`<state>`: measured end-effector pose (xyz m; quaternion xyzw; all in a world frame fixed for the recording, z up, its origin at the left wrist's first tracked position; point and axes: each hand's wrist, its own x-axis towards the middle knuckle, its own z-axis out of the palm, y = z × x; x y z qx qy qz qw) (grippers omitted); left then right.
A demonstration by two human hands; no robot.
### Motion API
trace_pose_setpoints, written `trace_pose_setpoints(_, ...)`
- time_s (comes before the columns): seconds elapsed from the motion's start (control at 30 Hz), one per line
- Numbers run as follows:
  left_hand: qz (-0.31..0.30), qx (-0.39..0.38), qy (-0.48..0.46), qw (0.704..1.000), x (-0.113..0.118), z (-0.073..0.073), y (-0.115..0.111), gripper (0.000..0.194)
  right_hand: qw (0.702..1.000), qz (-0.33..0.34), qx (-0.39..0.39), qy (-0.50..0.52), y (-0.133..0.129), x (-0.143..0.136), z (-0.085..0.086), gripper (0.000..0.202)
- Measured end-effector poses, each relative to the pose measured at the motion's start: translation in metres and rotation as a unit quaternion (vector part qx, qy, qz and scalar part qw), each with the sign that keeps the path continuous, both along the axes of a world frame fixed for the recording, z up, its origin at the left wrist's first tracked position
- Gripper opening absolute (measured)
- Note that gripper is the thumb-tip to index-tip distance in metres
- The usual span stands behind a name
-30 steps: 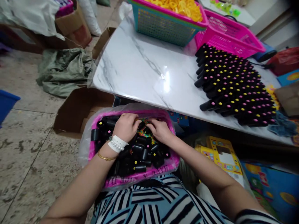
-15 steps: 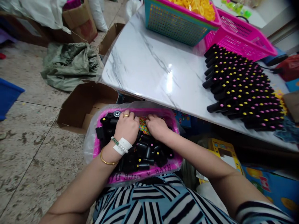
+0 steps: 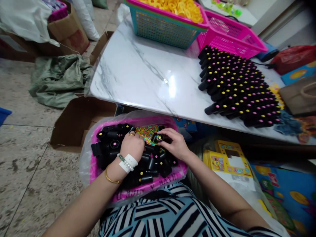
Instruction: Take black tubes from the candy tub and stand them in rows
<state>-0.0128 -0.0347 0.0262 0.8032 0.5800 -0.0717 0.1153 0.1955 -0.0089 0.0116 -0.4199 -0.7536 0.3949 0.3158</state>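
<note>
A pink basket (image 3: pixel 181 171), lined with clear plastic, sits against my lap. Inside it lie many black plastic tubes (image 3: pixel 148 179), some with yellow or pink dots on their ends, around a patch of small coloured beads (image 3: pixel 145 131). My right hand (image 3: pixel 175 143) pinches a short black tube (image 3: pixel 154 137) at the basket's right side; coloured beads show in its open end. Over the tubes at the middle, my left hand (image 3: pixel 133 146) is closed with its fingers curled down. A dark piece shows by its fingertips, but what it grips is hidden.
Beyond the basket stands a white marbled table (image 3: pixel 128 72) with rows of black tubes (image 3: pixel 239 85) at right. A teal basket (image 3: pixel 160 26) of yellow rings and a pink basket (image 3: pixel 229 39) are behind. An open cardboard box (image 3: pixel 71 128) lies at left, yellow packaging (image 3: pixel 229 158) at right.
My right hand has come up out of the beads and now holds a black tube with beads in it. My left hand has drawn slightly back, uncovering more beads. The view has shifted right.
</note>
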Motion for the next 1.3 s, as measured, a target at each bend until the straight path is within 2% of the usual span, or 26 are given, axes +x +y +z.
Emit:
trace_pose_setpoints(0.1,-0.013,-0.002,-0.024,1.0,-0.001,-0.006,0.009,0.021,0.999,-0.007,-0.022,0.03,-0.011,0.021,-0.002,0.031)
trace_pose_setpoints(0.2,0.01,0.004,-0.095,0.995,-0.003,-0.014,0.014,0.024,0.999,-0.014,-0.007,0.037,-0.023,0.047,0.009,0.031)
trace_pose_setpoints(0.27,0.035,0.019,-0.123,0.992,-0.004,-0.023,0.016,0.031,0.997,-0.063,0.021,0.037,-0.031,0.075,0.025,0.033)
trace_pose_setpoints(0.3,0.041,0.035,-0.119,0.991,-0.005,-0.029,0.018,0.035,0.992,-0.11,0.044,0.031,-0.035,0.092,0.034,0.033)
trace_pose_setpoints(0.37,0.033,0.037,-0.087,0.995,-0.007,-0.045,0.023,0.04,0.965,-0.242,0.104,0.003,-0.039,0.137,0.052,0.032)
trace_pose_setpoints(0.5,-0.027,-0.005,-0.091,0.996,-0.006,-0.073,0.043,0.042,0.837,-0.504,0.196,-0.079,-0.032,0.245,0.08,0.037)
trace_pose_setpoints(0.53,-0.031,-0.02,-0.099,0.994,-0.004,-0.077,0.047,0.042,0.813,-0.538,0.203,-0.088,-0.026,0.27,0.083,0.04)
trace_pose_setpoints(0.6,-0.022,-0.037,-0.115,0.992,0.0,-0.082,0.054,0.043,0.792,-0.57,0.193,-0.103,-0.012,0.313,0.084,0.044)
trace_pose_setpoints(0.67,-0.015,-0.037,-0.129,0.991,0.003,-0.085,0.058,0.045,0.792,-0.57,0.178,-0.127,0.003,0.34,0.08,0.045)
trace_pose_setpoints(0.73,-0.007,-0.029,-0.133,0.991,0.004,-0.089,0.059,0.046,0.806,-0.552,0.158,-0.144,0.018,0.354,0.075,0.045)
trace_pose_setpoints(0.83,0.004,-0.018,-0.13,0.991,-0.001,-0.096,0.059,0.047,0.813,-0.54,0.147,-0.164,0.034,0.358,0.071,0.044)
trace_pose_setpoints(0.9,0.007,-0.013,-0.129,0.992,-0.006,-0.101,0.059,0.047,0.792,-0.551,0.182,-0.19,0.038,0.357,0.074,0.04)
trace_pose_setpoints(1.0,0.0,-0.005,-0.122,0.993,-0.013,-0.106,0.062,0.048,0.753,-0.567,0.262,-0.207,0.028,0.348,0.084,0.034)
trace_pose_setpoints(1.07,-0.003,-0.002,-0.113,0.994,-0.014,-0.105,0.063,0.048,0.753,-0.568,0.276,-0.185,0.011,0.332,0.089,0.033)
trace_pose_setpoints(1.17,-0.002,-0.016,-0.091,0.996,-0.006,-0.091,0.059,0.045,0.792,-0.52,0.263,-0.184,-0.021,0.289,0.09,0.032)
trace_pose_setpoints(1.3,0.003,-0.033,-0.057,0.998,0.015,-0.058,0.046,0.039,0.873,-0.351,0.255,-0.222,-0.058,0.205,0.075,0.033)
